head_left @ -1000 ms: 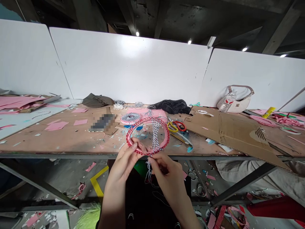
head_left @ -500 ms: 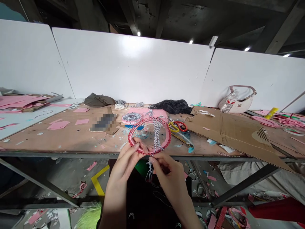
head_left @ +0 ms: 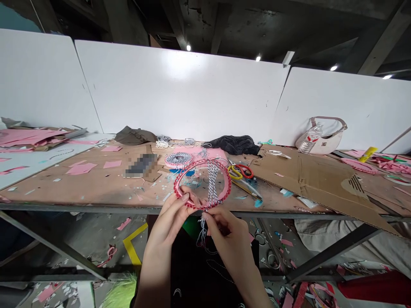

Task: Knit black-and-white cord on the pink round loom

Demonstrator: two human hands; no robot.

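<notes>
A pink hoop (head_left: 228, 188) with red bead-like bumps round its edge is held tilted in front of me, above the table's front edge. Several strands of black-and-white cord (head_left: 212, 184) run across its right part from top to bottom. My left hand (head_left: 173, 216) is closed on the hoop's lower left, thumb outside and fingertips reaching inside. Just below the hoop's bottom, my right hand (head_left: 226, 226) is closed in a pinch on the cord where it meets the rim. A loose bunch of cord ends (head_left: 201, 233) dangles between the hands.
Behind the hoop lie a coiled cord disc (head_left: 178, 159), yellow-handled scissors (head_left: 235, 172) and red-handled scissors (head_left: 246, 171). Cardboard (head_left: 316, 175) covers the right, overhanging the front edge. A phone (head_left: 139, 166) lies left, a dark cloth (head_left: 233, 144) at the back. A bottle (head_left: 310, 139) stands by a handbag (head_left: 330, 141).
The view has shifted slightly. The strands across the hoop look straighter and more spread at their middle. Both hands keep their grip in nearly the same place.
</notes>
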